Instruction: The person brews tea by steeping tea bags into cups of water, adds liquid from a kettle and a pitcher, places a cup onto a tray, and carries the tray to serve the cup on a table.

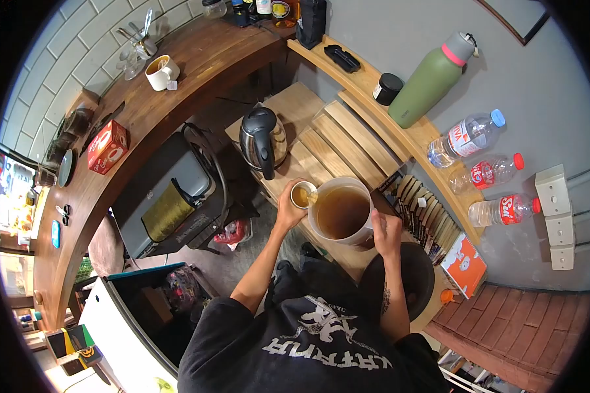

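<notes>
My left hand point(287, 209) is wrapped round a small cup point(295, 202) with yellowish-brown liquid in it. In my right hand point(388, 230) is the handle of a large pale pitcher point(316, 226), which holds brown liquid that looks like tea. The cup is right against the pitcher's left rim, where the spout seems to be. Whether liquid is flowing between the two I cannot tell. Just beyond them, a black and steel electric kettle point(260, 136) stands on the light wooden table.
A slatted wooden tray point(334, 141) lies beside the kettle. Along the right shelf point(366, 73) stand a green bottle point(432, 85) and several plastic water bottles point(469, 139). The curved counter point(196, 69) at left carries a white mug point(158, 80) and a red box point(108, 147). A black bin point(413, 278) is near my right forearm.
</notes>
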A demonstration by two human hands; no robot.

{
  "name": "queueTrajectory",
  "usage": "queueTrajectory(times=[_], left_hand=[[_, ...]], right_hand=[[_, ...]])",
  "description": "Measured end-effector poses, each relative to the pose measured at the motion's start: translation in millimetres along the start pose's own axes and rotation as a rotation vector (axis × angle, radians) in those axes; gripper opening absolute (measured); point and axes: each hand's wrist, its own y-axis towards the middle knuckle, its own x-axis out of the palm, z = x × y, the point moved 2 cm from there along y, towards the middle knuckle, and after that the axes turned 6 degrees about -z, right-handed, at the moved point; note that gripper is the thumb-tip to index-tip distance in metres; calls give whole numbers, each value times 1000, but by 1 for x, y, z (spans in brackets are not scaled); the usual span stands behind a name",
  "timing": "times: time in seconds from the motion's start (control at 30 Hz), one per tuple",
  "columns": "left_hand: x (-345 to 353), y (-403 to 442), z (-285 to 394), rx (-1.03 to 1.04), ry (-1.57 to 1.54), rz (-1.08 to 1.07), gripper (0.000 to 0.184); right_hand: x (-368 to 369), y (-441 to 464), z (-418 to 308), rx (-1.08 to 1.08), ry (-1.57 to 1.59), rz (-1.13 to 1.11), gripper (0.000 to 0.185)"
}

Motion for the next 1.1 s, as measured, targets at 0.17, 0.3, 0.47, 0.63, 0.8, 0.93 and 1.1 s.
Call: queueTrajectory(times=[0.17, 0.3, 0.47, 0.63, 0.8, 0.93, 1.1], left_hand=[[0, 0, 0, 12, -10, 13, 62], [2, -1, -2, -3, -29, 8, 64], [4, 1, 1, 11, -53, -14, 66], [10, 4, 8, 49, -84, -39, 67], [14, 7, 13, 67, -44, -80, 70], [14, 4, 33, 68, -18, -71, 76], [8, 1, 54, 50, -37, -109, 78]], right_hand=[[4, 1, 8, -20, -31, 49, 39], [2, 0, 3, -39, 0, 73, 39], [0, -6, 7, -60, 89, 126, 46], [-8, -14, 22, -52, 150, 148, 45], [-19, -26, 42, -17, 209, 194, 44], [-26, -39, 56, 7, 238, 226, 43], [-28, -57, 89, 85, 358, 319, 41]])
